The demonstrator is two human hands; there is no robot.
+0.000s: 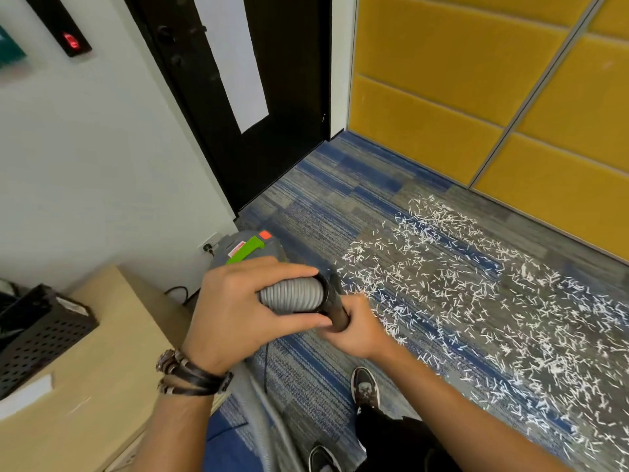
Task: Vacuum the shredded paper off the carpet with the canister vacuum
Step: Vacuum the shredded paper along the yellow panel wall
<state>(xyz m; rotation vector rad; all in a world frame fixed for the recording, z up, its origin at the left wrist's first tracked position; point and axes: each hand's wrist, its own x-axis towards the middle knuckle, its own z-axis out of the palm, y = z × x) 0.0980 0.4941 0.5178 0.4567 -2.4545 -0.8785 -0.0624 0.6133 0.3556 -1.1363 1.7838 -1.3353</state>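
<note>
Hands meet just in front of the canister vacuum point(252, 248): the left hand point(238, 311) wraps its fingers round the grey ribbed hose point(292, 294), and the right hand point(357, 332) grips the black tube point(337, 308) at the hose's end. Shredded paper point(476, 301) lies scattered over the carpet point(306, 212) right of the vacuum, reaching toward a yellow padded wall point(442, 97). A loose joint would likely let the tube slip off mid-sweep. A wooden desk point(102, 352) crowds the vacuum's left; open floor lies to its right, bounded by that wall.
</note>
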